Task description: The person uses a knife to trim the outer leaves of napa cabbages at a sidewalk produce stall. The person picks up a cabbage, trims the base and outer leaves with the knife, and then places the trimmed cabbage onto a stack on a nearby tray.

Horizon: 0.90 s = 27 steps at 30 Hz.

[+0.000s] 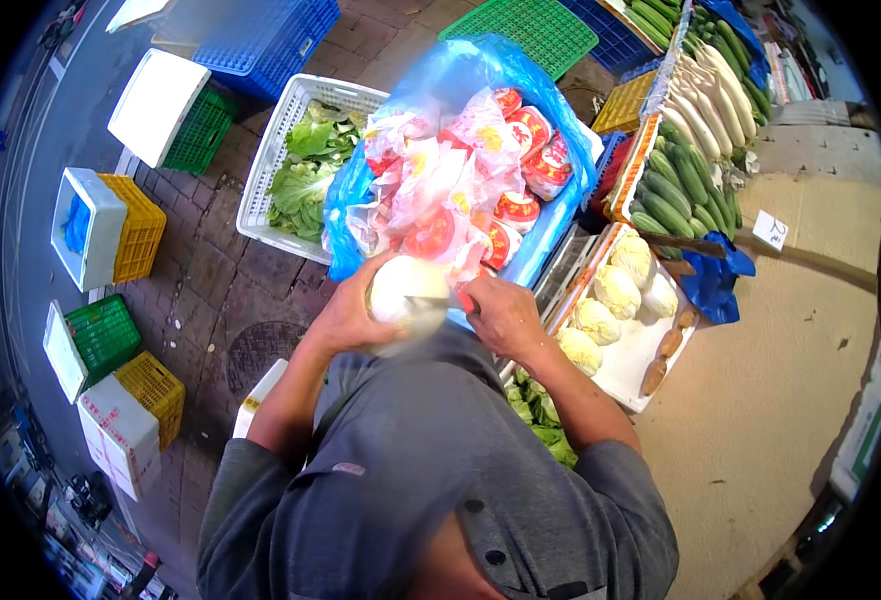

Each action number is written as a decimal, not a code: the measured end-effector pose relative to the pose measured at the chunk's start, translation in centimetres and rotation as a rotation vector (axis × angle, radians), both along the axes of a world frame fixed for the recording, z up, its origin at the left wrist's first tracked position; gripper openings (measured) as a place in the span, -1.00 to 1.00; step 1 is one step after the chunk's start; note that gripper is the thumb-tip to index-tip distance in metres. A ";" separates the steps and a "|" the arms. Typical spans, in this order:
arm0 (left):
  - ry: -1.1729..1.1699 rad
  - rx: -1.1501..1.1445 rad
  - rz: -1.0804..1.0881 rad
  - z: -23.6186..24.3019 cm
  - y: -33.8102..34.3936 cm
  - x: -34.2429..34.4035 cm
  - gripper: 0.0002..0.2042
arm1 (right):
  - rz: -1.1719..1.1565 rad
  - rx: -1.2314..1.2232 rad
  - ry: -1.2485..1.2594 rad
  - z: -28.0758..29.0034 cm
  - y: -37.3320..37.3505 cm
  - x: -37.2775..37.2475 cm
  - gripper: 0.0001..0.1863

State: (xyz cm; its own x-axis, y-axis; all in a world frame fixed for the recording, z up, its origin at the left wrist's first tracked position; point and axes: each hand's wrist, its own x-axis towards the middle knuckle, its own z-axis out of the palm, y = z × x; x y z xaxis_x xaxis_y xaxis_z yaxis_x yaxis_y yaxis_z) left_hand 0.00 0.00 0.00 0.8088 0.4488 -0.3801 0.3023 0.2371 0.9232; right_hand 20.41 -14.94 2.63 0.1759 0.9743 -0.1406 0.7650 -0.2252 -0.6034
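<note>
My left hand (pixel 345 318) is wrapped round a pale, round vegetable (pixel 403 292), probably a cabbage, held low in front of my body. Beside it, my right hand (pixel 500 322) grips a knife by its red handle (pixel 472 300); the blade is hard to make out against the blurred vegetable. Just beyond both hands is a container lined with a blue plastic bag (pixel 565 115), piled with produce in pink and red printed wrappers (pixel 440 160). To its left a white crate (pixel 260 200) holds loose leafy greens (pixel 300 185).
Plastic and foam crates (pixel 95 345) line the pavement (pixel 210 260) at left; more crates (pixel 520 35) stand beyond the bag. At right are cucumbers (pixel 680 190), white radishes (pixel 705 100), a white tray (pixel 640 385) of cabbages and brown roots, and leafy greens (pixel 540 420) beside my right arm.
</note>
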 end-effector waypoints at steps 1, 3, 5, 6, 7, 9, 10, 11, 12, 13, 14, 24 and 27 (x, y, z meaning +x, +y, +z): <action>0.003 -0.016 0.000 0.2 0.0 0.1 -0.01 | 0.004 -0.005 -0.006 0.0 0.0 0.0 -0.79; 0.004 -0.046 -0.001 0.6 -0.3 0.2 0.00 | 0.008 -0.023 -0.013 -0.3 -0.3 0.2 -0.78; 0.006 -0.097 -0.012 0.8 -0.9 0.2 0.00 | 0.022 -0.097 -0.006 -1.1 -1.0 0.4 -0.91; 0.004 -0.092 -0.012 0.8 -0.8 0.2 0.00 | 0.022 -0.092 -0.008 -1.4 -0.9 0.6 -0.91; -0.014 -0.117 -0.006 0.6 -0.6 0.2 0.00 | 0.027 -0.025 -0.008 -1.7 -0.9 0.7 -0.92; -0.029 -0.141 0.001 0.5 -0.5 0.1 0.00 | 0.033 0.044 -0.006 -1.9 -0.5 0.8 -0.94; -0.026 -0.171 0.001 0.4 -0.4 0.0 0.01 | 0.031 0.078 -0.018 -1.9 -0.3 0.7 -0.94; -0.023 -0.200 0.001 0.4 -0.3 -0.1 0.01 | 0.029 0.112 -0.030 -2.0 -0.1 0.7 -0.94; -0.022 -0.198 0.002 0.4 -0.2 -0.2 0.01 | 0.029 0.114 -0.029 -2.2 0.1 0.8 -0.94; -0.022 -0.220 -0.006 0.5 0.0 -0.2 0.01 | 0.032 0.142 -0.041 -2.5 0.2 0.9 -0.93; -0.022 -0.242 -0.014 0.6 0.1 -0.2 0.01 | 0.035 0.169 -0.054 -2.8 0.2 1.1 -0.92; -0.089 -0.282 -0.016 0.4 0.1 -0.1 0.00 | 0.070 0.043 -0.082 -2.3 0.1 0.9 -0.86; -0.069 -0.245 -0.070 0.3 0.1 0.0 0.01 | 0.044 -0.045 -0.095 -1.8 0.3 1.0 -0.92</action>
State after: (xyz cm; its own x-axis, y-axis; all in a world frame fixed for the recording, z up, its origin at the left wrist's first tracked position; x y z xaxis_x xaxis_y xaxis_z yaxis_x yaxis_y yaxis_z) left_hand 0.05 0.11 0.26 0.8626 0.2917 -0.4133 0.2641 0.4371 0.8598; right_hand 21.42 -14.62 0.87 0.1472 0.9746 -0.1688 0.8279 -0.2148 -0.5181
